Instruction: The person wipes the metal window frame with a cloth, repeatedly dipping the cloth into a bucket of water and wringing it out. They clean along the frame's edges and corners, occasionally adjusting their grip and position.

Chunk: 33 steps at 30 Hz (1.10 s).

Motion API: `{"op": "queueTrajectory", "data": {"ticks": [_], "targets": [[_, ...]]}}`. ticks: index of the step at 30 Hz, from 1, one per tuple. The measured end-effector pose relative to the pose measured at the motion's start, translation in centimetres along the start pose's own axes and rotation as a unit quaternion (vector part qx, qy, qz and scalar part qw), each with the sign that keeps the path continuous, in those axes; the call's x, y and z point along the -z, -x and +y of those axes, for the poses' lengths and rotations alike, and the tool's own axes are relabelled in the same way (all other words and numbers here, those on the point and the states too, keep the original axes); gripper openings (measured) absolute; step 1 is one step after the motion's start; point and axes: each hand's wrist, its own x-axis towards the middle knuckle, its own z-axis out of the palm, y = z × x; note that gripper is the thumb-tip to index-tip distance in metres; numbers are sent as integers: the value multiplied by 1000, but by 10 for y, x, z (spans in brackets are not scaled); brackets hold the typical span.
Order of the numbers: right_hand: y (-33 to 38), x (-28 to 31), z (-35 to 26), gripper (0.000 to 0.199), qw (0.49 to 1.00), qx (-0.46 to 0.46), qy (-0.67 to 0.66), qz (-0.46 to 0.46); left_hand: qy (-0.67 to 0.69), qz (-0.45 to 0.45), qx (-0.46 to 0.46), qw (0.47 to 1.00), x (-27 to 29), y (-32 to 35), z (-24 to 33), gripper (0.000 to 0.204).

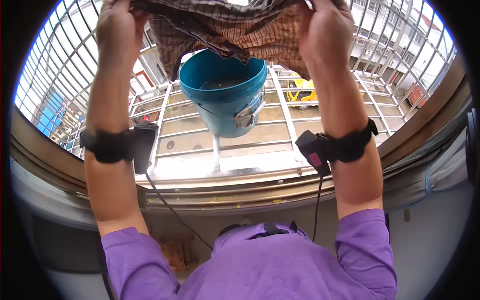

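My left hand [117,32] and my right hand [327,32] are raised high and both grip a brown checked cloth [235,27], which hangs bunched between them at the top of the view. Just below the cloth stands a blue plastic bucket [223,95] with some dark water in it, on the metal bars outside the window. Black bands with small black devices and cables are strapped around both my wrists. The cloth's upper part is cut off by the frame's edge.
A metal window grille [280,107] curves around the opening, with its sill [225,192] below the bucket. Far below outside are a yellow car [302,92] and buildings. My purple shirt [255,265] fills the lower part of the view.
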Motion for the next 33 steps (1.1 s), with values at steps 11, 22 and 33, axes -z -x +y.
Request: {"op": "queueTrajectory", "data": {"ticks": [11, 22, 33], "targets": [[26, 82, 138, 32, 652, -104, 669, -342, -425, -344, 284, 788, 40, 9, -138, 19], [59, 115, 142, 42, 532, -107, 733, -411, -510, -580, 402, 491, -28, -23, -176, 34], [73, 121, 156, 33, 660, 6, 672, -336, -431, -706, 497, 261, -36, 72, -303, 31]]}}
